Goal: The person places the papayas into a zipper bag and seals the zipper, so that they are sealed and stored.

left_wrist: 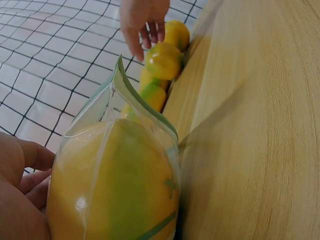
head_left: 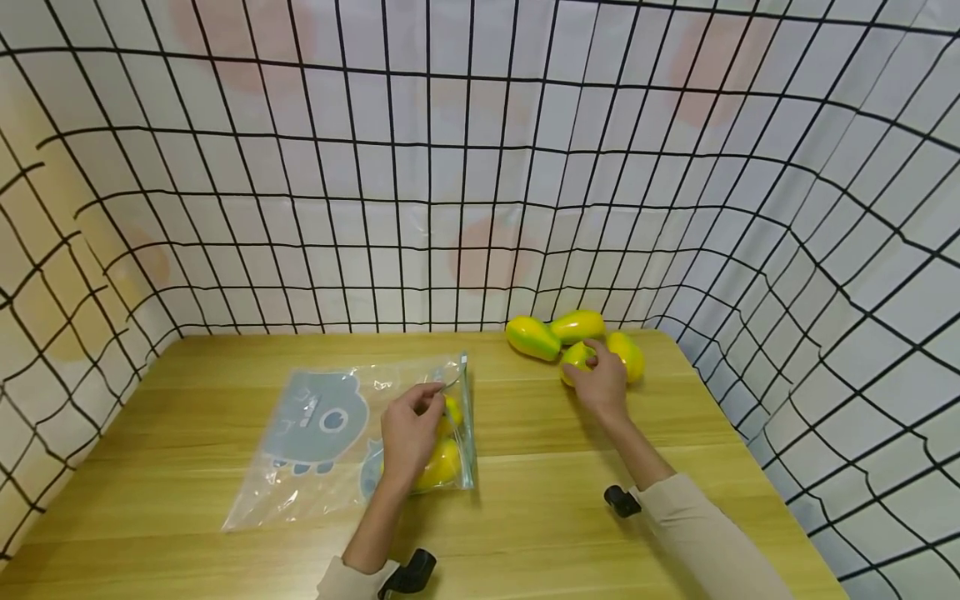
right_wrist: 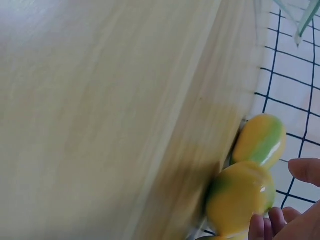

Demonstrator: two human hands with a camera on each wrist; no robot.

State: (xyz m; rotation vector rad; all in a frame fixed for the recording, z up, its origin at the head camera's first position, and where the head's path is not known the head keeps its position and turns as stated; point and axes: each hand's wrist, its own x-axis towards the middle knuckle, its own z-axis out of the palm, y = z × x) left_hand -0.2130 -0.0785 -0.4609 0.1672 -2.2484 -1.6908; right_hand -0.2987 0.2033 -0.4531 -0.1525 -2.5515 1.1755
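A clear zip bag [head_left: 322, 492] with a blue cartoon print lies on the table, its mouth facing right. My left hand [head_left: 408, 429] pinches the bag's upper film near the mouth, and the film stands raised there. Inside the bag are yellow-green mangoes [head_left: 442, 462], one of them large in the left wrist view [left_wrist: 120, 185]. At the back right, my right hand [head_left: 602, 383] is over a mango [head_left: 576, 358], thumb and fingers apart at its sides. In the right wrist view the fingertips [right_wrist: 257, 225] are right at a mango [right_wrist: 237, 197].
Two more mangoes [head_left: 534, 337] lie against each other behind the right hand, and another mango [head_left: 628, 354] is just right of it. Black wire mesh [head_left: 405, 200] backed by white cloth walls the wooden table [head_left: 540, 508] at the back and both sides.
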